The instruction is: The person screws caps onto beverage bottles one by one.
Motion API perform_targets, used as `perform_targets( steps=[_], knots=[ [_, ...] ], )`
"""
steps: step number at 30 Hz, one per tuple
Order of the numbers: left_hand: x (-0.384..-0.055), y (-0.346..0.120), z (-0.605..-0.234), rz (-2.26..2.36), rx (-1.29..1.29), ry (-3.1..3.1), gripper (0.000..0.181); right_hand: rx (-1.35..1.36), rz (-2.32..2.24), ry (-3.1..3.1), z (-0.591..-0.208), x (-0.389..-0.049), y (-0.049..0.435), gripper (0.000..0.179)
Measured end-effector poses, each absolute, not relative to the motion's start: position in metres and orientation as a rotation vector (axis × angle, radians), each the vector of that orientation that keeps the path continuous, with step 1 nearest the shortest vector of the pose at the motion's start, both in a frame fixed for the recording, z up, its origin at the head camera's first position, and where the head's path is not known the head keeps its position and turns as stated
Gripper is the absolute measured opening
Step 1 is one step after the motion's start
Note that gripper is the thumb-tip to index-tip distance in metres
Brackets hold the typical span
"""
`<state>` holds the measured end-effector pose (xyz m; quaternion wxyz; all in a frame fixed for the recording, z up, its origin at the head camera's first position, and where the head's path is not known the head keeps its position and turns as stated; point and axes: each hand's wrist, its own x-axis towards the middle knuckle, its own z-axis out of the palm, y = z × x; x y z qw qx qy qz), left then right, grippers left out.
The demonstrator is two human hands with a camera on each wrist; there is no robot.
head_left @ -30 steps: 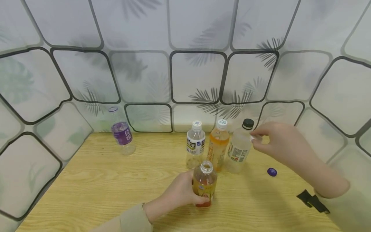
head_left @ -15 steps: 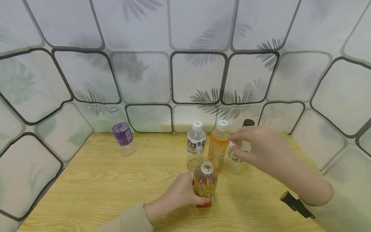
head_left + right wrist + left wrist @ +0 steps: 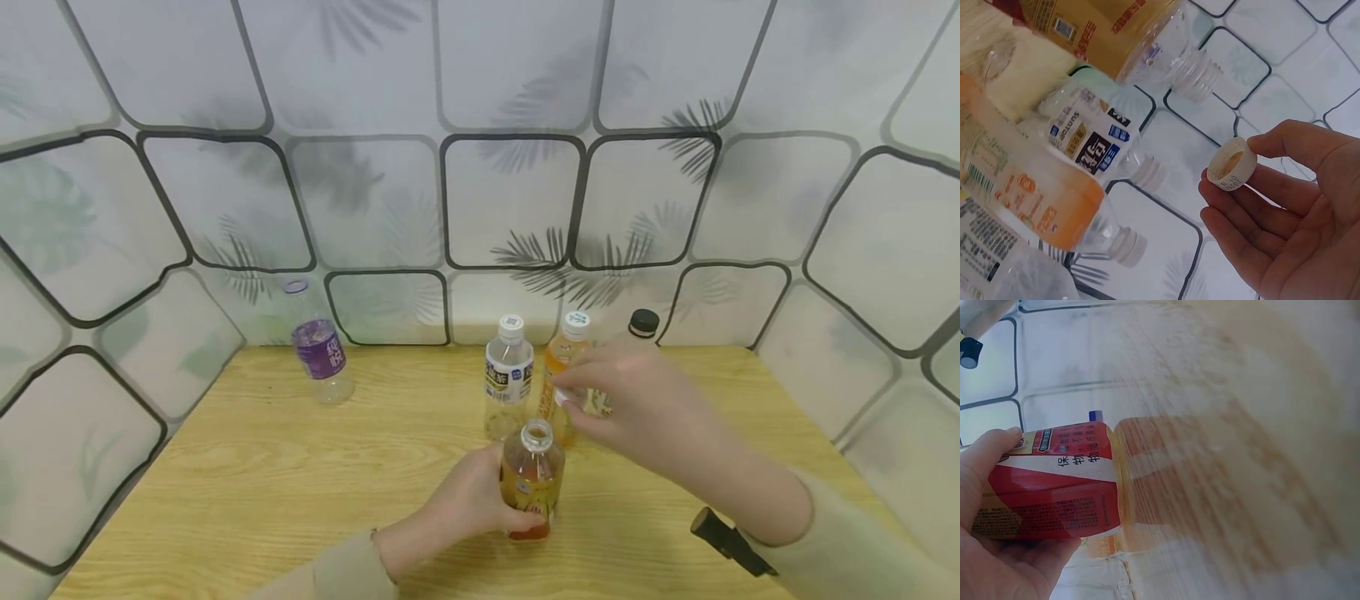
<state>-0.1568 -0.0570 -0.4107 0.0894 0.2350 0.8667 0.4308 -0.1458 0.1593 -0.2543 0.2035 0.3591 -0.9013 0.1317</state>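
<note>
On the wooden table [image 3: 360, 483], my left hand [image 3: 468, 496] grips a clear plastic bottle [image 3: 528, 479] with a red and gold label. This bottle stands upright with its mouth uncovered. In the left wrist view, thumb and fingers wrap the label [image 3: 1060, 481] from both sides. My right hand [image 3: 645, 408] pinches a small white bottle cap [image 3: 1244, 172] between thumb and fingertips. The right wrist view shows the cap's hollow side facing the bare threaded neck [image 3: 1200, 75], with a gap between them. In the head view the cap is right of and slightly above the bottle mouth.
Behind stand a white-labelled bottle [image 3: 508, 379], an orange bottle [image 3: 557, 358] and a black-capped bottle [image 3: 643, 323], partly covered by the right hand. A purple-labelled bottle [image 3: 320, 350] without a cap stands back left. Patterned cloth [image 3: 375, 192] surrounds the table.
My right hand has moved left and down with the white cap, from beside the black-capped bottle toward the held bottle. The purple cap on the table is now hidden. The left hand keeps still.
</note>
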Motion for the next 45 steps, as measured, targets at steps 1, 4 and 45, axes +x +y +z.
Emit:
perform_targets(
  steps=[1,4,45],
  knots=[
    [-0.157,-0.057,-0.411,1.279,0.701,2.580,0.062,1.013,0.367,-2.502,-0.255,-0.145,0.158,0.020],
    [-0.156,-0.056,-0.411,1.280,0.711,2.583,0.062,1.038,0.371,-2.464,-0.259,-0.145,0.154,0.019],
    [-0.157,-0.058,-0.414,1.287,0.706,2.577,0.062,1.130,0.463,-2.577,-0.277,-0.141,0.139,0.012]
  ],
)
